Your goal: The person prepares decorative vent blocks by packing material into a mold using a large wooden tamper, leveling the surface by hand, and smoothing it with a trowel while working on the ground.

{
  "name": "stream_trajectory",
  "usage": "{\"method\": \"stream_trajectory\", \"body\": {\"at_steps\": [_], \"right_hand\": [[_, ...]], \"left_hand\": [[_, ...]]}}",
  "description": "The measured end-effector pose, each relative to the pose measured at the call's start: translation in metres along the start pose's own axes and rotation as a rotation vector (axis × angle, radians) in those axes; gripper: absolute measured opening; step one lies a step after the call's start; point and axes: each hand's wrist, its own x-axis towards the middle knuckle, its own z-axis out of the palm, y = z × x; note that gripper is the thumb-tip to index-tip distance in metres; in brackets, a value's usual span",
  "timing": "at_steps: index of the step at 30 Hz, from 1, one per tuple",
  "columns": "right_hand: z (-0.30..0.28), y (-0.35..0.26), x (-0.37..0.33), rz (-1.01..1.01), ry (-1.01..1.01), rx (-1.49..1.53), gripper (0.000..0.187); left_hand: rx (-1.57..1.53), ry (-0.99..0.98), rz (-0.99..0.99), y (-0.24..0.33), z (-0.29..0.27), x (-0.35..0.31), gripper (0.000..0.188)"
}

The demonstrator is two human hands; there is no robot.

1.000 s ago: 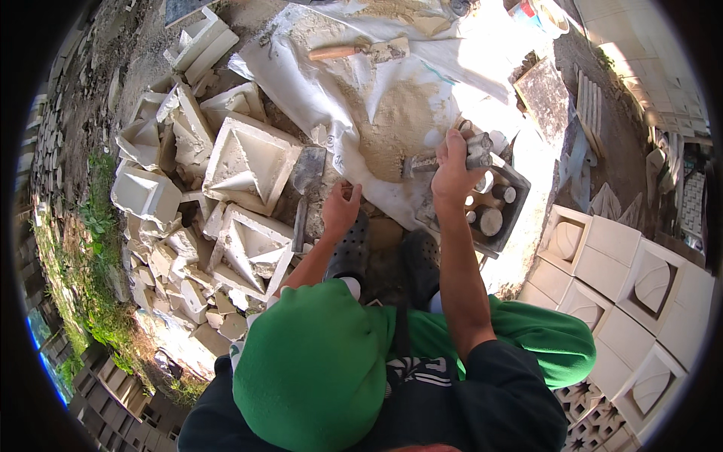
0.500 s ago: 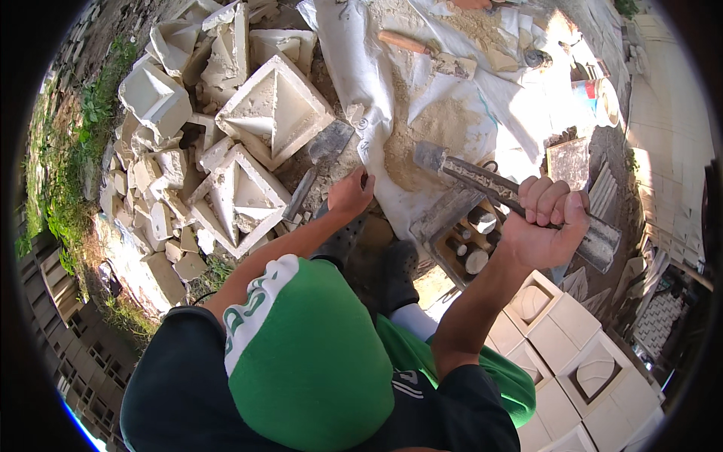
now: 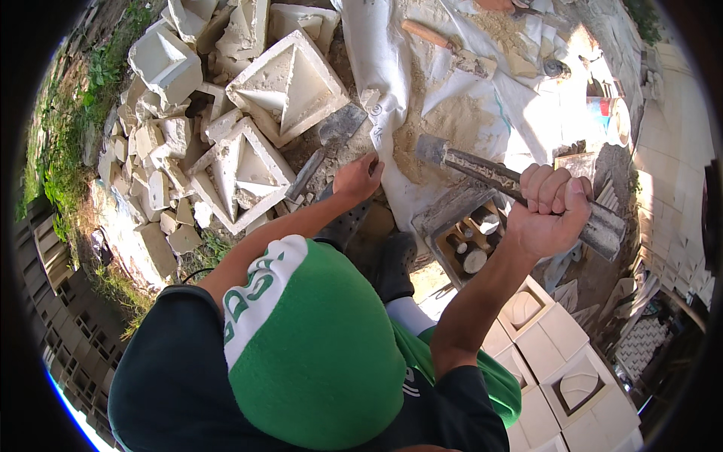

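**Grey bar (image 3: 489, 175) clamped in your right fist**

Your right hand (image 3: 553, 205) grips it, to the far right of the crate (image 3: 452, 205). Your left hand (image 3: 357, 179), well apart, curls left of the crate; I can't tell whether it holds anything. White sheeting (image 3: 384, 53) lies beyond the crate, hollow pale casts (image 3: 288, 88) to its left, stacked pale blocks (image 3: 561, 339) nearer you.

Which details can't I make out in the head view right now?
All in the head view:
- Grey tool: the gripped stretch is covered by the right hand.
- Left hand: its own curl hides whether anything is held.
- Box: its right side is behind the right hand and forearm.
- Orange-brown thing: cut off by the top edge.
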Motion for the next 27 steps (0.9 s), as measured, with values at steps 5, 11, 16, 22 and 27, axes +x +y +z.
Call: {"method": "stream_trajectory", "body": {"at_steps": [5,11,16,22,27], "right_hand": [[-0.009,0.081,-0.020,0.119,0.317,-0.198,0.029],[-0.004,0.086,-0.026,0.099,0.073,-0.118,0.028],[0.008,0.005,-0.011,0.025,-0.039,0.011,0.030],[-0.007,0.101,-0.044,0.030,0.185,-0.173,0.029],[-0.004,0.084,-0.029,0.149,0.148,-0.162,0.030]], "left_hand": [[-0.028,-0.028,0.013,0.004,0.001,-0.002,0.029],[-0.023,0.034,0.052,-0.006,0.004,0.001,0.025],[-0.019,0.010,0.013,0.000,-0.004,-0.003,0.027],[-0.035,-0.018,0.007,0.002,0.002,-0.002,0.028],[-0.021,-0.020,-0.027,0.000,-0.002,-0.002,0.028]]}}
